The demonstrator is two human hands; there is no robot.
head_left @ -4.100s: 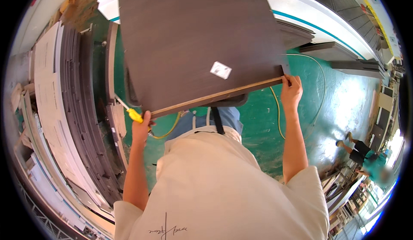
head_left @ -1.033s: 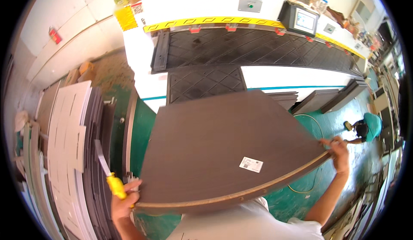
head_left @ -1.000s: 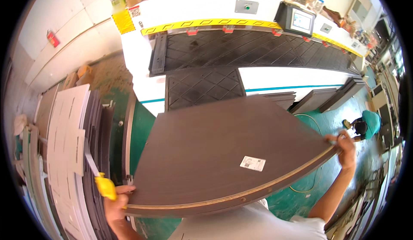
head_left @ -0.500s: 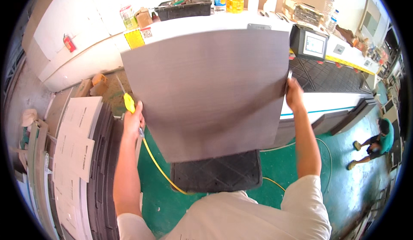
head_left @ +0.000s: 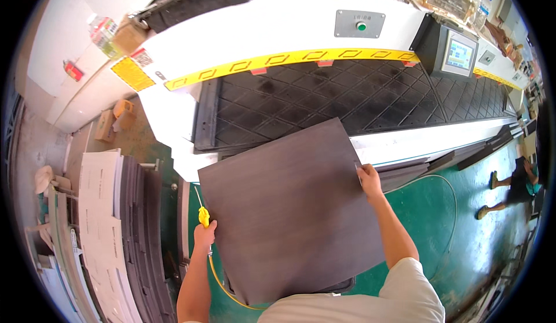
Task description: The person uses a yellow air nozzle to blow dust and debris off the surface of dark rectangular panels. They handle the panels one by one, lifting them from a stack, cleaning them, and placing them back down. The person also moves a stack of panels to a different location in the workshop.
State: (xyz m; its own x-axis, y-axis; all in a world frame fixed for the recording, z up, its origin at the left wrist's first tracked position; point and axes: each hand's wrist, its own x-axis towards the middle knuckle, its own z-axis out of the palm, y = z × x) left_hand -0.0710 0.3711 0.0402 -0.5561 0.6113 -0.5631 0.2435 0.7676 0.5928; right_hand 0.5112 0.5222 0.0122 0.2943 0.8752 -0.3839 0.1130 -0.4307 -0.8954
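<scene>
A dark grey-brown flat panel [head_left: 289,219] is tilted in front of me, its near edge over a black mat-topped support that is mostly hidden. My left hand [head_left: 205,234] is closed round a yellow air blow gun [head_left: 204,216] with a thin metal nozzle; its thumb lies along the panel's left edge. A yellow air hose [head_left: 219,279] trails from the gun toward my body. My right hand [head_left: 369,181] grips the panel's right edge, thumb on top. A small pale thing shows at that thumb, too small to name.
Behind the panel stands a white machine with a black grooved bed [head_left: 313,100], a yellow striped strip, a green button [head_left: 361,26] and a screen [head_left: 460,53]. Stacked boards [head_left: 104,224] stand at left. Another person [head_left: 515,184] is at far right on the green floor [head_left: 431,224].
The panel has come down and nearer to me with both hands, turning slightly, so the machine's bed behind it now shows. The person at right has shifted in view.
</scene>
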